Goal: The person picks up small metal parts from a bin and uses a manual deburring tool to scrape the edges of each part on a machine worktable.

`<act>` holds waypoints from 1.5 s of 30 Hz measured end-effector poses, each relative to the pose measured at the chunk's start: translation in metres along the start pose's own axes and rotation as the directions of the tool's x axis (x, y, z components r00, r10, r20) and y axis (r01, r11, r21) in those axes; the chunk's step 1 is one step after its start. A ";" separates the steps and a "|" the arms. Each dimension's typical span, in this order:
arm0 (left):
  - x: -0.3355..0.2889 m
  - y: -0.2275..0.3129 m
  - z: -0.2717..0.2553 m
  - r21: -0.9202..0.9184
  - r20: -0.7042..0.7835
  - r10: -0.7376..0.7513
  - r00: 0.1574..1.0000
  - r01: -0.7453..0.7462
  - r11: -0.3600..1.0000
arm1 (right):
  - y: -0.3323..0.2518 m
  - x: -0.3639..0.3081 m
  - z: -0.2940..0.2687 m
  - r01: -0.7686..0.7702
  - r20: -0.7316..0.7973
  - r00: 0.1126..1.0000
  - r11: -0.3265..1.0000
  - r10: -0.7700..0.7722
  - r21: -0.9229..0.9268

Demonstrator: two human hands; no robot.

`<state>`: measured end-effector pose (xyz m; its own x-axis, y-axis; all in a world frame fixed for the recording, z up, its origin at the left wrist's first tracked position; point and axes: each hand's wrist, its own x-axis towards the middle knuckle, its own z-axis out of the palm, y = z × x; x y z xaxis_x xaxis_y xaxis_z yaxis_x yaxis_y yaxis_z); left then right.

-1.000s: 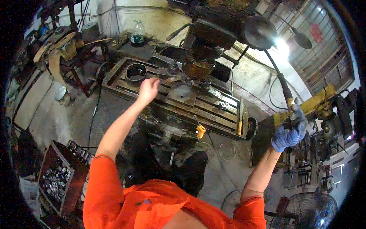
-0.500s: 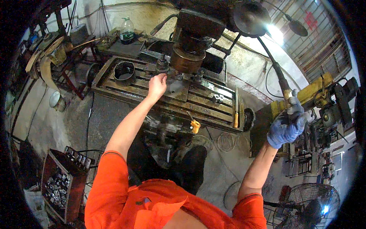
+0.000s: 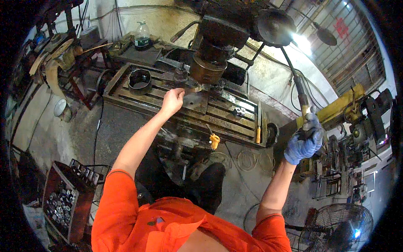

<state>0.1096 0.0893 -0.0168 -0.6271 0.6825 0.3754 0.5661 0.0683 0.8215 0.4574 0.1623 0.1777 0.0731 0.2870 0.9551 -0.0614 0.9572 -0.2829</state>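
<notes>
My bare left hand (image 3: pixel 173 102) is closed over the slotted worktable (image 3: pixel 163 108) of a milling machine. A thin brown stick with a pale, brush-like end (image 3: pixel 196 89) sticks out from its fingers, pointing under the round spindle head (image 3: pixel 208 69). The small parts right below the spindle are too dark to make out. Off to the right, my right hand (image 3: pixel 304 143), in a blue-grey glove, is wrapped around the pale grip of a long machine lever (image 3: pixel 300 90), raised beside the machine.
On the table are a black oil pot (image 3: pixel 140 86), small metal blocks (image 3: pixel 239 111) and a yellow-handled file (image 3: pixel 258 133). A yellow-handled tool (image 3: pixel 214 141) hangs at the front edge. A crate of metal parts (image 3: pixel 69 206) stands lower left, a fan (image 3: pixel 342 229) lower right.
The stick from my left hand now shows, reaching under the spindle. My right hand and the lever have come slightly left. The view has shifted a little.
</notes>
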 end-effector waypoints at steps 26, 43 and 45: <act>-0.029 0.003 -0.014 -0.779 0.446 -0.168 0.879 0.473 0.412 | -0.002 -0.021 -0.005 -0.203 -0.044 0.978 0.979 0.202 -0.010; -0.022 0.006 -0.019 -0.450 0.471 -0.186 0.862 0.416 0.790 | -0.008 0.016 -0.003 -0.185 -0.118 0.970 0.958 0.214 0.218; -0.015 0.008 -0.016 -0.423 0.430 -0.202 0.880 0.394 0.816 | -0.010 0.026 -0.001 -0.143 -0.092 0.982 0.967 0.165 0.213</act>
<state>0.1153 0.0680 -0.0094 -0.4365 0.8995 -0.0204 -0.0116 0.0171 0.9998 0.4609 0.1605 0.2048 0.1530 0.4433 0.8832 -0.2815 0.8763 -0.3911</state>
